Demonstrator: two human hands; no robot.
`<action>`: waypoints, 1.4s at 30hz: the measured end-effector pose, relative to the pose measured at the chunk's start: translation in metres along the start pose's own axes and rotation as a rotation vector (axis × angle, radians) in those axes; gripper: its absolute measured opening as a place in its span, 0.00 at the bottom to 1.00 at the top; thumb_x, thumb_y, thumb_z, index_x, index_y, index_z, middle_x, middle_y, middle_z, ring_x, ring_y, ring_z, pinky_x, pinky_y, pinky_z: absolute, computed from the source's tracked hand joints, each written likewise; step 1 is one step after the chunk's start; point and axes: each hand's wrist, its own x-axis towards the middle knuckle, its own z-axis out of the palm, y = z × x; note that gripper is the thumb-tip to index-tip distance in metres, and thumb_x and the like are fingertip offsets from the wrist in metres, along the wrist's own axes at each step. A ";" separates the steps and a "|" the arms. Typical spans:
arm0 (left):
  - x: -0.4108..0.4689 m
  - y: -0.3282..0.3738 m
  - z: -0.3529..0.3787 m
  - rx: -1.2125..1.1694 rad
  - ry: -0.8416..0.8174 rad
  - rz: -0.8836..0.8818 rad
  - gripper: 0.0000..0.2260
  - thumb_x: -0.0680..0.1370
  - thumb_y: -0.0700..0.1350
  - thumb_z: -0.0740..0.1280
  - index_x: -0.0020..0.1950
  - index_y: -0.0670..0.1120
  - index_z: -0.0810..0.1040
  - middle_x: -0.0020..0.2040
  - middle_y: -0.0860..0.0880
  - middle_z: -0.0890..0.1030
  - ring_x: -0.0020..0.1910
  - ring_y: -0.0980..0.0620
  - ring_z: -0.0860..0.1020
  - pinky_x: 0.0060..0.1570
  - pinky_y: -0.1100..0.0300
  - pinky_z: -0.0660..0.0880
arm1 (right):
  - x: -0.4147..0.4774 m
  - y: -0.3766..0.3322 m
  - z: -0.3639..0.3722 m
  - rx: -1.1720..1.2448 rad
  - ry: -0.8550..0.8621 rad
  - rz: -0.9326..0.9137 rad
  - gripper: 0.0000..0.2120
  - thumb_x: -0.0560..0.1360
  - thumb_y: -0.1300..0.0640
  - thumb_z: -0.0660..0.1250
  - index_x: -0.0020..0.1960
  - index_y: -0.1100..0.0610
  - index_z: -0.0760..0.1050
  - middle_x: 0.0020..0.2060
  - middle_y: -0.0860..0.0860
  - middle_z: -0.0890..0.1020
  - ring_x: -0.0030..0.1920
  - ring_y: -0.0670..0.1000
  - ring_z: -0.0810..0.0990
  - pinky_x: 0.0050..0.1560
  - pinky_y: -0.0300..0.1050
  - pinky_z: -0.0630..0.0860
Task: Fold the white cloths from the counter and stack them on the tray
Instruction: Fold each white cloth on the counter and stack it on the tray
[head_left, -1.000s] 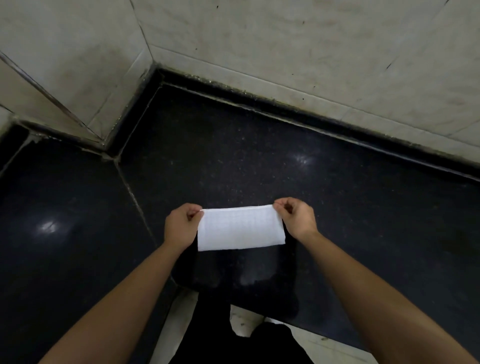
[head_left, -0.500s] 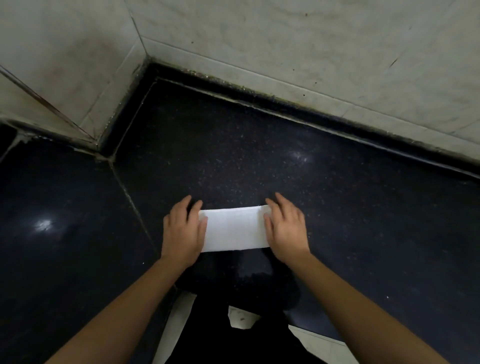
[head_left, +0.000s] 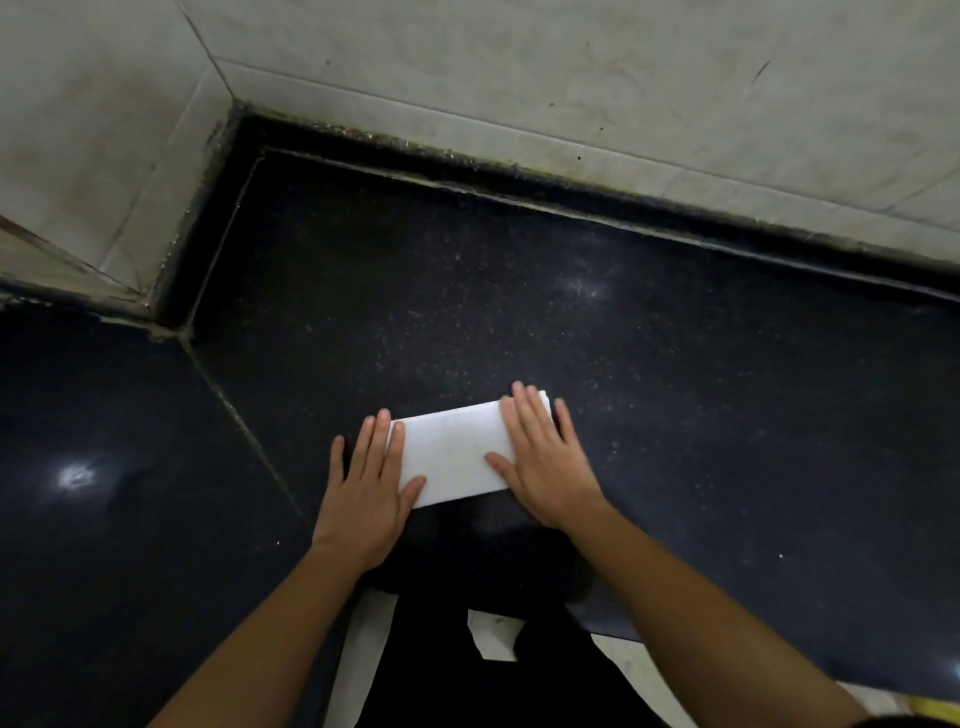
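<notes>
A white cloth (head_left: 453, 453), folded into a narrow rectangle, lies flat on the black speckled counter (head_left: 519, 312) near its front edge. My left hand (head_left: 370, 488) rests palm down with its fingers apart over the cloth's left end. My right hand (head_left: 546, 457) presses flat on the cloth's right end, fingers spread and pointing away from me. Neither hand grips the cloth. No tray is in view.
The counter forms an L, with a seam (head_left: 244, 431) running diagonally to the left of the cloth. Pale tiled walls (head_left: 571, 78) enclose it at the back and left. The counter's front edge (head_left: 613, 631) lies just below my wrists, with light floor beyond.
A second ago both hands held the cloth up by its top corners. They laid it on the counter and now press flat on its two ends.
</notes>
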 end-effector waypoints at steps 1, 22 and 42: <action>0.000 0.000 0.000 -0.004 -0.001 0.001 0.32 0.82 0.60 0.46 0.80 0.40 0.52 0.81 0.41 0.50 0.80 0.43 0.50 0.75 0.38 0.50 | -0.004 0.012 -0.002 -0.023 -0.023 0.022 0.36 0.83 0.37 0.41 0.81 0.60 0.45 0.81 0.56 0.46 0.81 0.56 0.45 0.79 0.60 0.49; 0.038 0.043 0.000 -0.050 0.066 0.093 0.29 0.83 0.59 0.45 0.80 0.44 0.54 0.81 0.42 0.52 0.80 0.45 0.49 0.76 0.40 0.49 | 0.001 -0.018 0.000 0.029 -0.008 0.003 0.32 0.84 0.39 0.38 0.82 0.55 0.42 0.81 0.57 0.43 0.80 0.58 0.40 0.79 0.60 0.44; 0.013 0.015 0.001 -0.067 0.057 -0.029 0.28 0.82 0.52 0.45 0.80 0.41 0.54 0.81 0.41 0.53 0.80 0.44 0.50 0.77 0.41 0.49 | -0.009 0.004 -0.004 0.030 -0.031 0.109 0.33 0.84 0.39 0.42 0.82 0.58 0.42 0.81 0.55 0.42 0.80 0.55 0.39 0.79 0.58 0.44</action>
